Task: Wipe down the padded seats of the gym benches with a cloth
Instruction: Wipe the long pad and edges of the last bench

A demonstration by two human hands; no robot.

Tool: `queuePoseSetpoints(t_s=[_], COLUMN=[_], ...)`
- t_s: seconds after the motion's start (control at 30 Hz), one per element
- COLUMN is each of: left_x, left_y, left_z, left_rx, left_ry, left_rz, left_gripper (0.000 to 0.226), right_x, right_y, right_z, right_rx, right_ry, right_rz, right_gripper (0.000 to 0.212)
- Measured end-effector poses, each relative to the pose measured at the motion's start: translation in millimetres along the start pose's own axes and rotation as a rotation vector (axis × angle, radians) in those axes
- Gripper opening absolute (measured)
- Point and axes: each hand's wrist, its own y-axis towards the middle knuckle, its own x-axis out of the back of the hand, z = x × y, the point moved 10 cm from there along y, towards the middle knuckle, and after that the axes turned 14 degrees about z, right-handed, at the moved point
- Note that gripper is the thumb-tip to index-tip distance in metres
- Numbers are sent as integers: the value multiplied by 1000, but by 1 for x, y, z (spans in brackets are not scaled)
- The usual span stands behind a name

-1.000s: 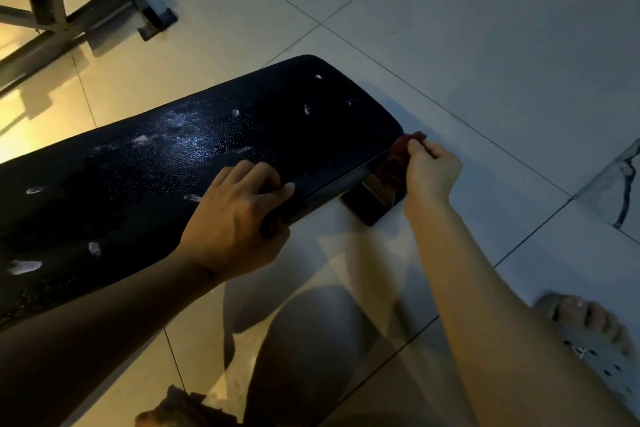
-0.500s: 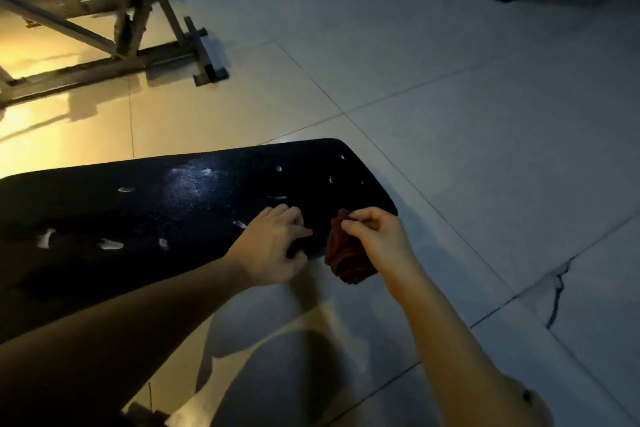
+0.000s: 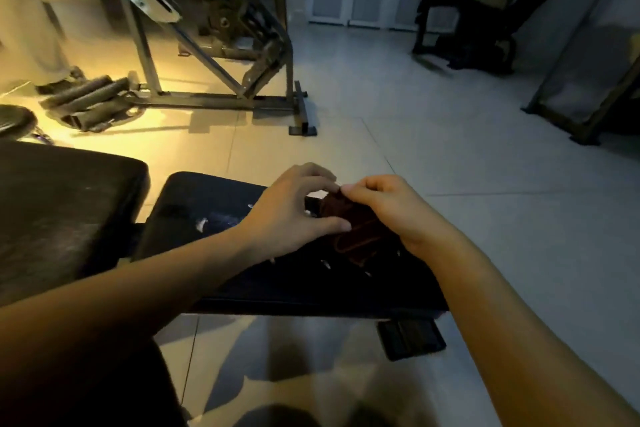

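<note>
Cloth (image 3: 358,236) has been moved from seat (image 3: 207,204) end to over the seat. It is pinched by left hand (image 3: 294,215) and right hand (image 3: 391,211). Refolding is likely meant.

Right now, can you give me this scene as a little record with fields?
place: gym room with tiled floor
surface: black seat pad, pale scuff marks
tool: dark reddish cloth, bunched on the seat pad
left hand: holds the cloth, thumb on it
right hand: pinches the cloth's top edge
nearby: second pad to the left; weight machine behind
</note>
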Motion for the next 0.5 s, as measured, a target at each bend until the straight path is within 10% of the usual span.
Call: queuePoseSetpoints(t_s=[0.5], left_x=[50], left_y=[-46], left_z=[91], left_rx=[455], left_ry=[-699], left_rz=[22], left_gripper=[33], right_x=[-47], right_y=[78], right_z=[17], right_rx=[-64], right_ry=[-19], right_rz=[562], right_gripper=[47])
